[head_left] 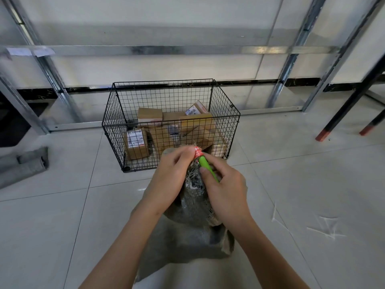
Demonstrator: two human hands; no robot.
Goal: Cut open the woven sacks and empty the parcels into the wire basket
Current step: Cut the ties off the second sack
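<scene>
A grey woven sack stands on the tiled floor in front of me, its neck bunched and tied with a red tag at the top. My left hand grips the bunched neck just below the tag. My right hand holds a green-handled cutter, its tip pointed at the tie under the red tag. Beyond the sack stands the black wire basket, with several brown cardboard parcels lying inside it.
An empty grey sack lies flat on the floor at the left. Metal shelf uprights run along the wall behind the basket. Black table legs with red feet stand at the right. Loose white fibres lie on the tiles.
</scene>
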